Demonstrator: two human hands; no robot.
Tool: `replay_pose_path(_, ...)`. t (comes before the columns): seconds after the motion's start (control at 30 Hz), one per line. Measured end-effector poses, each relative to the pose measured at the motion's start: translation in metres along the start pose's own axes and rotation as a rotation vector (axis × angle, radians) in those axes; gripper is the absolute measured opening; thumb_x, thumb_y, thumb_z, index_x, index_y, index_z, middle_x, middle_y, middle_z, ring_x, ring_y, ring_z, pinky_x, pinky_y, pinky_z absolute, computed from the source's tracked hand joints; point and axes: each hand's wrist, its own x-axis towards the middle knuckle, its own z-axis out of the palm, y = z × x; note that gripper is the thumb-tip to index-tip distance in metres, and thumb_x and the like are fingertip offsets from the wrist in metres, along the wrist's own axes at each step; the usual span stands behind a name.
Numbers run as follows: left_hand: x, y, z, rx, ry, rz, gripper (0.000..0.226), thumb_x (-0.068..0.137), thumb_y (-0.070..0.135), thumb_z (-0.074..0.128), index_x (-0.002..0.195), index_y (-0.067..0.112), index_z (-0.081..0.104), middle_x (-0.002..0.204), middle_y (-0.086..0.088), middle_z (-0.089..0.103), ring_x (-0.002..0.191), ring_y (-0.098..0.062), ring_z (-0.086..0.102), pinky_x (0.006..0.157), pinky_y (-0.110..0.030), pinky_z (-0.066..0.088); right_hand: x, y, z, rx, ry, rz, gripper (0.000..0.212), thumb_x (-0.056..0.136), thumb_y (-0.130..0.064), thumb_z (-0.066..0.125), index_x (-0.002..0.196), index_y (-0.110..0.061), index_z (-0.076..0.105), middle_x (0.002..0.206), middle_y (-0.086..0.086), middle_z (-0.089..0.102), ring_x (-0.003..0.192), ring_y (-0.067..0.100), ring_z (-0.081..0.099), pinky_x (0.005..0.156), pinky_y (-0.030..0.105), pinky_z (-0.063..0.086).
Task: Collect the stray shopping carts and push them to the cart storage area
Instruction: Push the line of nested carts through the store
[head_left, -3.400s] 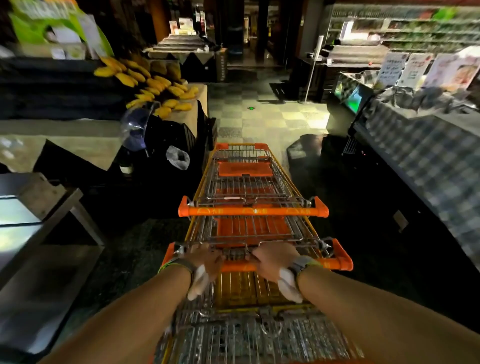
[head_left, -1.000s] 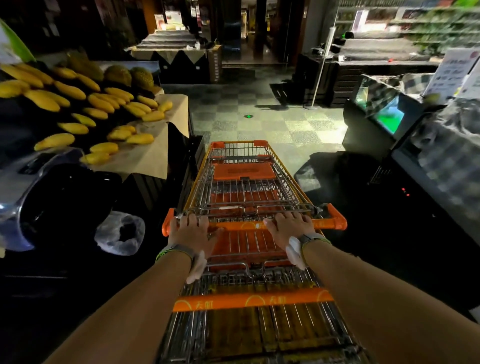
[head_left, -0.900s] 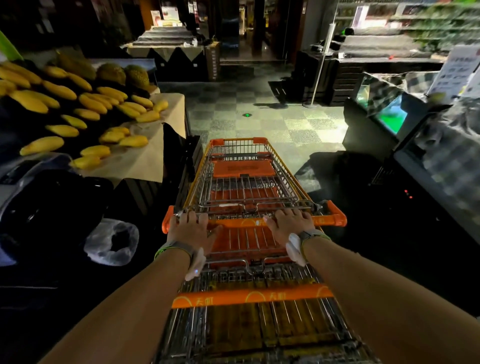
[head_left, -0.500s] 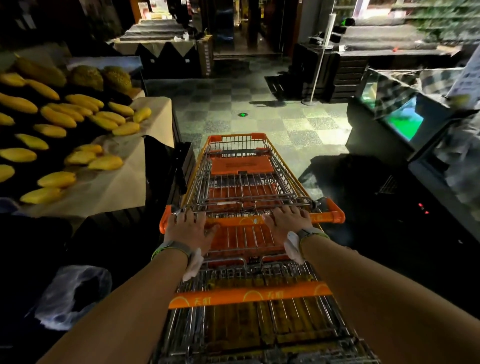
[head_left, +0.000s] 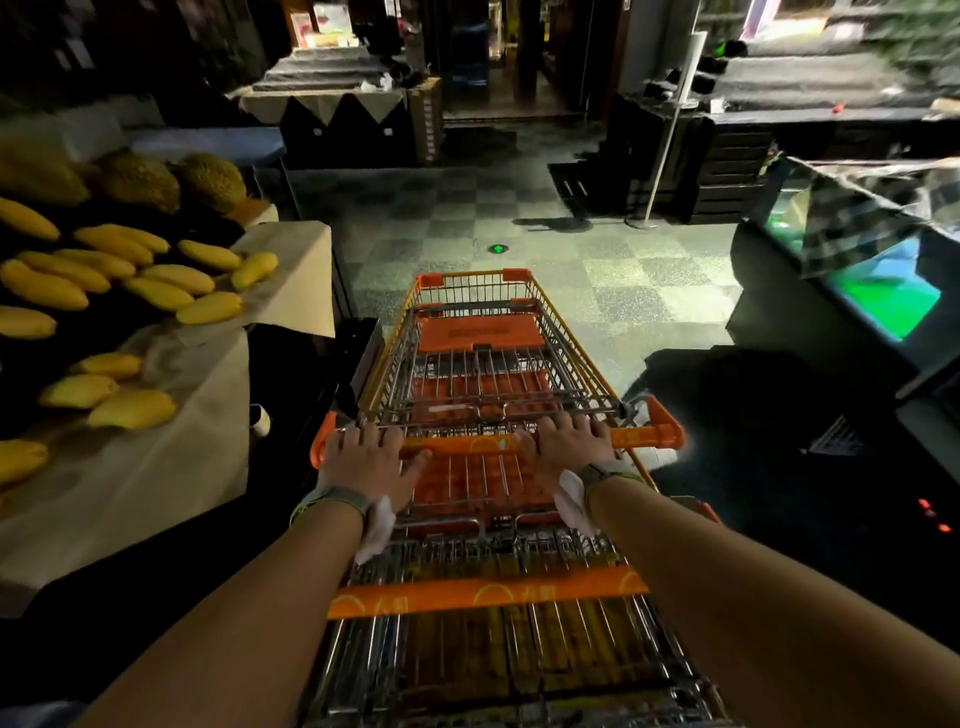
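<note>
A: In the head view, where are the shopping carts?

B: Two nested shopping carts stand in the aisle, on the checkered floor, straight in front of the person. The near cart is cut off by the lower edge of the picture, so its wheels and own push bar are not seen.

A: And the hands?

B: The left hand and the right hand are apart, each one closed over the orange handle of the front cart. The fingers curl over the bar and their tips are hidden behind it. Each wrist has a band, and something white hangs under it; I cannot tell what it is.

A: Can you read any writing?

B: An orange strip across the near cart has arch logos and two characters, but they are too blurred to read. The orange seat flap has embossed text, also not readable.

A: What is on the sides?

B: On the left, yellow mangoes lie on a paper-covered display table, with durians at its far edge. On the right, a glass case glows green; the rest there is very dark.
</note>
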Motion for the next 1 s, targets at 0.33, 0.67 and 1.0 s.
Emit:
replay_pose_path(0.33,0.193,0.029,-0.036,-0.061,-0.081,-0.064,0.079,0.093,0.077,0.008,0.146,0.024,0.034,0.155,-0.014,0.036,0.143,-0.035,0.030,0.116,-0.051,0.024,0.207,0.041,-0.035,-0.031,-0.031,-0.034,0.063,0.103,-0.059,0.016,0.140,-0.018,0.045,0.149,0.011,0.044,0.140,0.032,0.037,0.116,0.051,0.023)
replay_pose_path(0.67,0.389,0.047,-0.069,-0.085,-0.095,-0.101,0.081,0.094,0.076,0.008,0.149,0.023,0.032,0.155,-0.014,0.036,0.143,-0.036,0.030,0.116,-0.051,0.024,0.416,0.071,-0.073,-0.050,-0.039,-0.089,0.063,0.103,-0.061,0.015,0.138,-0.018,0.045,0.148,0.010,0.046,0.139,0.031,0.038,0.114,0.048,0.025)
replay_pose_path(1.0,0.565,0.056,-0.100,-0.079,-0.100,-0.137,0.080,0.094,0.077,0.008,0.149,0.024,0.033,0.155,-0.014,0.037,0.144,-0.036,0.030,0.117,-0.052,0.022,0.603,0.094,-0.107,-0.081,-0.068,-0.134,0.067,0.101,-0.064,0.012,0.142,-0.019,0.042,0.153,0.009,0.040,0.144,0.031,0.033,0.118,0.051,0.021)
